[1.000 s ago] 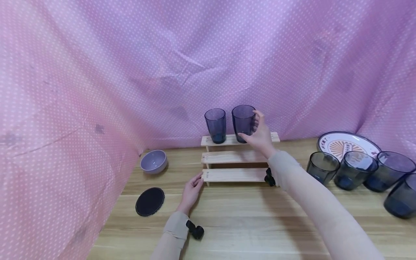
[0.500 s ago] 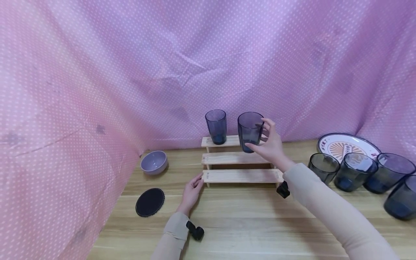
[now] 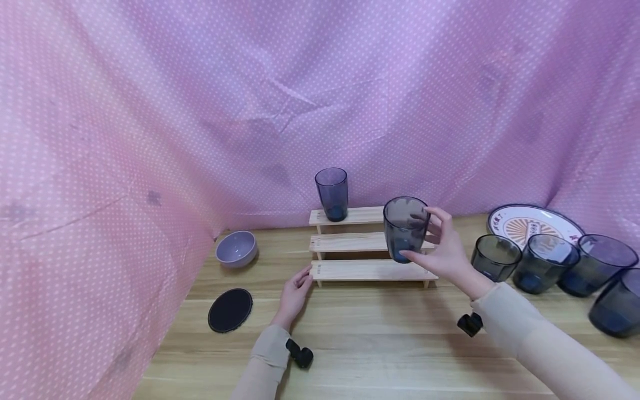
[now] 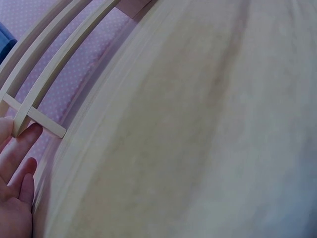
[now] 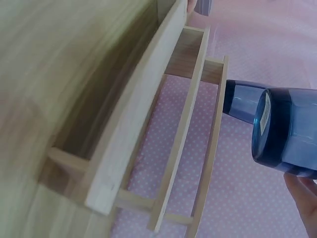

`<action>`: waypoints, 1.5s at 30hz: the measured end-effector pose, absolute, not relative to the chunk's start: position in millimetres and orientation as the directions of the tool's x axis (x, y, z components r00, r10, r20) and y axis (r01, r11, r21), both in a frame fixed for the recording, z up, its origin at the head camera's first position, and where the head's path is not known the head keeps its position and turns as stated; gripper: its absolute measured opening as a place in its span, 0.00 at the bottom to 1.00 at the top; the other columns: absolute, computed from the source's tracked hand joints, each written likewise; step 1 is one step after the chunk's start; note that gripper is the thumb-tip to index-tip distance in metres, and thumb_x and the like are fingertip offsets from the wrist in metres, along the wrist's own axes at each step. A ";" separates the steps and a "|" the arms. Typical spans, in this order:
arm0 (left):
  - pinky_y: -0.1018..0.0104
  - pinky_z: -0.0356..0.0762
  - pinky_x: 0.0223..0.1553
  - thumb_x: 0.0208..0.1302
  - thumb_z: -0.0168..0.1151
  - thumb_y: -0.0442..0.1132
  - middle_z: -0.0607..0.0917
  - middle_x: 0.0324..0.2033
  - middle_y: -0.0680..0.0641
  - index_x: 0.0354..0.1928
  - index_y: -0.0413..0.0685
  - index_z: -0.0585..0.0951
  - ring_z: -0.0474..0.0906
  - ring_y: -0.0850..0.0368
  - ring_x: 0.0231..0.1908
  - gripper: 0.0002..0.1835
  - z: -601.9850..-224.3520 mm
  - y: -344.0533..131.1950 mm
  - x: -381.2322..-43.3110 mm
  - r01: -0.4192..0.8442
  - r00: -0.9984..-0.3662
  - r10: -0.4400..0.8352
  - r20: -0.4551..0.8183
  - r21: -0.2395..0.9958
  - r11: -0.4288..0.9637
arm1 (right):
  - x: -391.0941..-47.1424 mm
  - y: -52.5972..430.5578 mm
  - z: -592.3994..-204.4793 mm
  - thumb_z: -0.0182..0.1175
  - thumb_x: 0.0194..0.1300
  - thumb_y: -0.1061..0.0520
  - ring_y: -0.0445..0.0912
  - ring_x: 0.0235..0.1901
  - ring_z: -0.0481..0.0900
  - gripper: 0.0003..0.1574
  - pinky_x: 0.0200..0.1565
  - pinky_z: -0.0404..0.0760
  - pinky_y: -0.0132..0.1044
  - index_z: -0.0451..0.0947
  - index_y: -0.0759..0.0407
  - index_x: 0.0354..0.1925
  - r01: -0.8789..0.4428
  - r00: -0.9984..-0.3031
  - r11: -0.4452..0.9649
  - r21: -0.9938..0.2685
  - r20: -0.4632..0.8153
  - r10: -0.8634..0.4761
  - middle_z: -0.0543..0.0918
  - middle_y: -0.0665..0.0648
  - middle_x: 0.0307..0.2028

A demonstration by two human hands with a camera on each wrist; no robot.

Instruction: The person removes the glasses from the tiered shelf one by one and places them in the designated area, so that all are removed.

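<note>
In the head view my right hand (image 3: 445, 251) grips a dark blue-grey glass (image 3: 406, 230) by its side, thumb in front and fingers round the far side. The glass is upright, in the air before the right part of a three-tier wooden rack (image 3: 372, 270); its underside shows in the right wrist view. A second glass (image 3: 332, 194) stands on the top tier at the left. My left hand (image 3: 294, 294) pinches the left end of the lowest tier; in the left wrist view its thumb and a finger (image 4: 22, 148) lie on either side of the board.
Several similar glasses (image 3: 545, 266) stand on the table at the right, before a patterned plate (image 3: 510, 214). On the left are a purple-grey bowl (image 3: 236, 249) and a black round mat (image 3: 230, 310). A pink dotted cloth (image 3: 280, 111) hangs behind.
My right hand has lifted the glass off the top tier and brought it right and nearer, towards the lower tiers. My left hand stays at the rack's end.
</note>
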State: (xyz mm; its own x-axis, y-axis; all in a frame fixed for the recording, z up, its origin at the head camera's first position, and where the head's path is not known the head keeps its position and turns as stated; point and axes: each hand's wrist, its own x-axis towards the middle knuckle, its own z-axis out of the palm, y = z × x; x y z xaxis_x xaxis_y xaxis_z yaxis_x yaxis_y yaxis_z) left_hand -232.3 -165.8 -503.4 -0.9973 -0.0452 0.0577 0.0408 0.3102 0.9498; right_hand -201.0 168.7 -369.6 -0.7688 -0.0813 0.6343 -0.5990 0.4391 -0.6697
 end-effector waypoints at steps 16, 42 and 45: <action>0.53 0.68 0.61 0.69 0.54 0.38 0.79 0.55 0.39 0.61 0.42 0.74 0.75 0.48 0.58 0.20 -496.7 -165.6 -229.9 0.031 -0.998 -0.049 0.048 0.952 0.304 | -159.3 217.9 -400.0 0.74 0.19 0.82 0.19 0.46 0.72 0.70 0.44 0.71 0.12 0.54 0.70 0.64 -0.648 -0.715 0.455 -0.611 0.694 -0.085 0.72 0.25 0.50; 0.52 0.69 0.60 0.69 0.53 0.35 0.78 0.56 0.36 0.61 0.38 0.73 0.74 0.46 0.58 0.20 -478.8 -157.9 -220.1 0.031 -0.998 -0.039 0.045 0.953 0.303 | -94.2 323.1 -440.6 0.74 0.23 0.80 0.14 0.38 0.70 0.78 0.36 0.69 0.08 0.52 0.53 0.72 -0.344 -0.856 0.546 -0.764 0.494 0.151 0.71 0.21 0.43; 0.51 0.67 0.61 0.70 0.53 0.35 0.78 0.56 0.36 0.61 0.37 0.73 0.74 0.46 0.58 0.20 -472.9 -156.5 -216.1 0.028 -0.998 -0.037 0.042 0.950 0.312 | -90.2 336.5 -451.2 0.74 0.23 0.81 0.13 0.38 0.69 0.78 0.35 0.68 0.08 0.52 0.51 0.72 -0.300 -0.855 0.560 -0.773 0.478 0.203 0.70 0.19 0.43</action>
